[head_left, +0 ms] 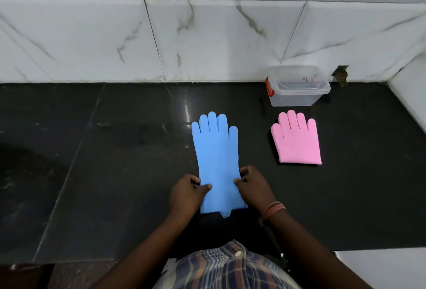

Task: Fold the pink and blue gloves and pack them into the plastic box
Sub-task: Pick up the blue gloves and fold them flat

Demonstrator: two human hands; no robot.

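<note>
A blue glove [216,155] lies flat and full length on the black counter, fingers pointing away from me. My left hand [186,191] pinches its left edge near the cuff, and my right hand [252,185] pinches the right edge at the same height. A pink glove [297,141] lies to the right, folded in half with its fingers toward the wall. Behind the pink glove stands the clear plastic box [299,97], lidless, with a red latch on its left side; it looks empty.
The black stone counter [115,162] ends at a white marble-tiled wall [207,35] behind and a side wall at the right. A small hole shows in the wall beside the box. The counter's front edge is just below my wrists.
</note>
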